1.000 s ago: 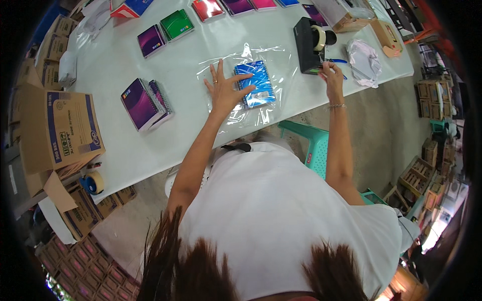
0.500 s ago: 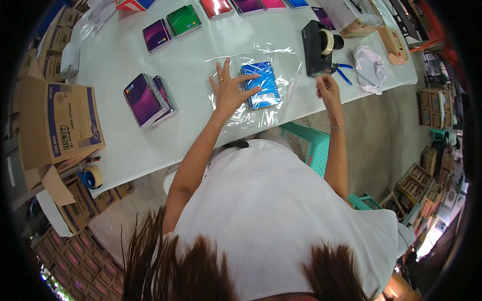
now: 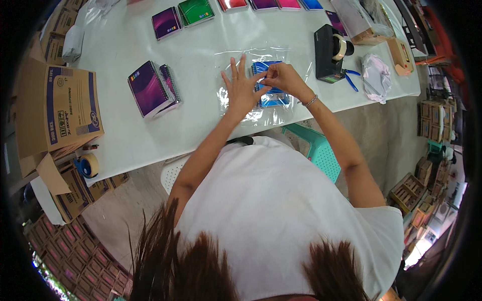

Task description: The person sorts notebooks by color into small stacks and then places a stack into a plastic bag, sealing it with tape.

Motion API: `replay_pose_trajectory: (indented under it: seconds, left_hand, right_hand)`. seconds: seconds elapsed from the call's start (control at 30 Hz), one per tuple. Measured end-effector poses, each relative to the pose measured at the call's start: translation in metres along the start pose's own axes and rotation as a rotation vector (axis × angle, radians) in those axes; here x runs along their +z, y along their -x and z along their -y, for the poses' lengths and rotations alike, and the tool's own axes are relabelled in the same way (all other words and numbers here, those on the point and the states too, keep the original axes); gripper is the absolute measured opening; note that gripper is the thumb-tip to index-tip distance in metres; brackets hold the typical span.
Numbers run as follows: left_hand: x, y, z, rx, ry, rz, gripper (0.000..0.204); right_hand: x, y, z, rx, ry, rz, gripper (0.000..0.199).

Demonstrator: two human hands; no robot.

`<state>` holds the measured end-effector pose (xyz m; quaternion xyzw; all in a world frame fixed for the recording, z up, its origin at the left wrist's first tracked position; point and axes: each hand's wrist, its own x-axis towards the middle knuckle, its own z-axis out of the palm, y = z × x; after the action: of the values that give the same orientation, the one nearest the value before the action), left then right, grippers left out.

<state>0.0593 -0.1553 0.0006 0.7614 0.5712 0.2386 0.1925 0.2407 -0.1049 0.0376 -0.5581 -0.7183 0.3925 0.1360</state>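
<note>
A blue spiral notebook (image 3: 275, 101) lies on a clear plastic film (image 3: 251, 118), which extends past it on the table. My left hand (image 3: 242, 93) has its fingers spread; its thumb and forefinger reach over the notebook's left side, the other fingers over the film. From the right, my right hand (image 3: 288, 82) comes over the notebook with thumb and fingers pinched together close to the left fingertips. Whatever sits in that pinch is too small to make out. A black tape dispenser (image 3: 327, 56) with a tape roll stands right of the film.
Purple spiral notebooks (image 3: 147, 90) are stacked at left; a green notebook (image 3: 196, 11) and others line the far side. Blue-handled pliers (image 3: 352, 80) and crumpled white plastic (image 3: 376, 78) lie at right. An open carton (image 3: 75, 105) stands left, a green stool (image 3: 321, 150) below the table edge.
My right hand has moved left from beside the tape dispenser to over the blue notebook. My left hand stays spread at the notebook's left side. The whole view has shifted slightly.
</note>
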Motion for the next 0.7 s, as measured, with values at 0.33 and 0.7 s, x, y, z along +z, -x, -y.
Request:
replay_pose_trajectory:
  seconds: [0.33,0.7]
  left_hand:
    - [0.04,0.037,-0.005,-0.015,0.12,-0.073,0.055]
    - [-0.006,0.037,0.026,-0.28,0.054,-0.208,0.044]
  right_hand:
    - [0.02,0.052,-0.044,0.001,0.067,-0.45,0.028]
    - [-0.024,0.131,-0.093,0.066,0.312,-0.807,0.022]
